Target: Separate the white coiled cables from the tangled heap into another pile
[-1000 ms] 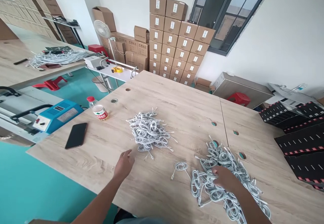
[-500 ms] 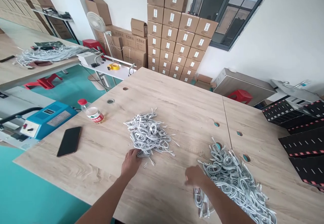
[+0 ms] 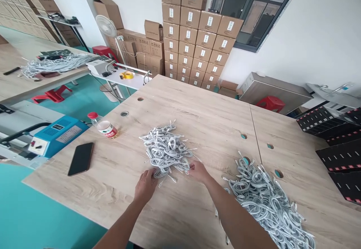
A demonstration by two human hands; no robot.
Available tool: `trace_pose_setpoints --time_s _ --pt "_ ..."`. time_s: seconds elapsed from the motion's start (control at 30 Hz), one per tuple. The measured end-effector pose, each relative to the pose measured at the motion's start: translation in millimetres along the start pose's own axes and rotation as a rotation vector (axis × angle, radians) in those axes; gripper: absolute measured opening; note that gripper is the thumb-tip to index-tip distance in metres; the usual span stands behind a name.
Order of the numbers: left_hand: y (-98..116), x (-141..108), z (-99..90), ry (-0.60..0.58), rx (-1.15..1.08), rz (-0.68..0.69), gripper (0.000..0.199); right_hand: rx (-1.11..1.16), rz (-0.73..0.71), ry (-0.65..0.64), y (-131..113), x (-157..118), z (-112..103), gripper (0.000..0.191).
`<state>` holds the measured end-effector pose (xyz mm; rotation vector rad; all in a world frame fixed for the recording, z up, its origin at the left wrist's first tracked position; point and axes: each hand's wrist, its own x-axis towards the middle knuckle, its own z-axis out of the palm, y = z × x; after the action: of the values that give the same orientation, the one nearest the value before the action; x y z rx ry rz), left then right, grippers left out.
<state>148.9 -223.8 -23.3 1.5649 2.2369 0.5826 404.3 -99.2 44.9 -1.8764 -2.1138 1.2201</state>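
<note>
A smaller heap of coiled white-grey cables [image 3: 167,145] lies in the middle of the wood-grain table [image 3: 118,204]. At its near left edge my left hand [image 3: 145,185] has its fingers closed on a coiled cable. My right hand [image 3: 199,171] is at the heap's lower right edge, thumb and fingers pinched on a cable loop there; its fingertips are partly hidden. A larger heap of similar coiled cables [image 3: 267,200] spreads over the right side of the table, partly behind my right forearm.
Left of the small heap lie a black phone [image 3: 81,159] and a bottle with a red cap [image 3: 104,126]. Round cable holes [image 3: 278,174] pierce the tabletop. Beyond the left edge stands a blue machine [image 3: 59,134]; black racks [image 3: 338,155] stand at right.
My right hand has moved left, from beside the large heap to the right edge of the small heap, and taken hold of a cable there. My left hand has stayed at the heap.
</note>
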Motion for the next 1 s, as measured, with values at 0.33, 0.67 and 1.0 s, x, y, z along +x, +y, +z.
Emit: trace_pose_setpoints --time_s 0.33,0.67,1.0 --pt "9 0 2.8 0.005 0.003 -0.023 0.035 -0.390 0.103 -0.126 105 -82 -117 0.021" --pt "16 -5 -26.8 -0.118 -0.062 -0.089 0.022 -0.441 -0.053 0.178 -20 31 -34 0.055" --pt "-4 -62 -77.6 -0.397 -0.486 -0.237 0.065 -0.364 -0.110 -0.010 0 11 -95 0.022"
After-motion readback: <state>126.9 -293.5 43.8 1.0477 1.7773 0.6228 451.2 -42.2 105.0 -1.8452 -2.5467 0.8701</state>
